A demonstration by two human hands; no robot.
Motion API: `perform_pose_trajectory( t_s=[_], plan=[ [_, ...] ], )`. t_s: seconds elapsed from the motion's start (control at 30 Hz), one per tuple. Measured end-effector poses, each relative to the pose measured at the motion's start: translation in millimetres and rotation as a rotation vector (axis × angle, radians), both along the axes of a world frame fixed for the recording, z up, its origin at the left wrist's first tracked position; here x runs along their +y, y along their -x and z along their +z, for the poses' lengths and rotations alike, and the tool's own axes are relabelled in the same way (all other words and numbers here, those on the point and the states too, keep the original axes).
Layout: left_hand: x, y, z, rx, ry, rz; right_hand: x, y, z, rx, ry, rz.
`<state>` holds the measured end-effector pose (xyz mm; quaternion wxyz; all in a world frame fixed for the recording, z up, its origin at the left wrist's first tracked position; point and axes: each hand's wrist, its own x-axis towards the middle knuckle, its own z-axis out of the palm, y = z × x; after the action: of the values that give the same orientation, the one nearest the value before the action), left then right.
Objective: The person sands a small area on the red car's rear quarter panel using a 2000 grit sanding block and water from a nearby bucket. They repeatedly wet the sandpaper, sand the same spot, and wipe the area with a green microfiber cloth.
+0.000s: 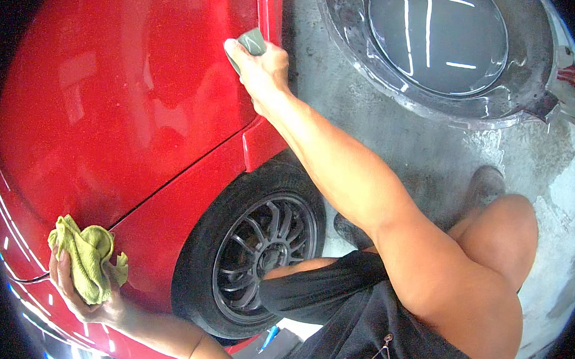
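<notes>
My left hand [67, 282] is closed round a bunched yellow-green cloth [85, 256]. It is at the lower left, over the red car's [136, 93] bodywork and close to a panel seam. Farther up, my right hand [267, 71] grips a small grey-green pad [252, 41]. The pad is at the lower part of the red door panel, beside the raised strip along its edge. My fingers and palm hide part of the pad. Whether the pad touches the paint, I cannot tell.
Between my arms is the car's black tyre with a dark multi-spoke wheel [270, 256]. A glossy round black disc [438, 41] inside a wide dark ring stands on the grey floor [356, 111] at the upper right. My bent knee [499, 236] is at the right. Something blue [269, 338] lies near the tyre's bottom.
</notes>
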<state>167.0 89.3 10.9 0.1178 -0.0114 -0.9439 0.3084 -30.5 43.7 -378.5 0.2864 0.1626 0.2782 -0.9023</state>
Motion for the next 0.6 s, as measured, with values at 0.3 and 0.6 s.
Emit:
perform_pose_trajectory(
  t_s=[0.3, 0.6],
  plan=[
    [-6, -7, 6, -0.029, -0.051, -0.011, 25, -18, -16, -0.058, 0.003, 0.036],
    [0, -4, 0, 0.003, -0.019, 0.005, 12, -22, -7, 0.030, -0.086, 0.042]
  ],
)
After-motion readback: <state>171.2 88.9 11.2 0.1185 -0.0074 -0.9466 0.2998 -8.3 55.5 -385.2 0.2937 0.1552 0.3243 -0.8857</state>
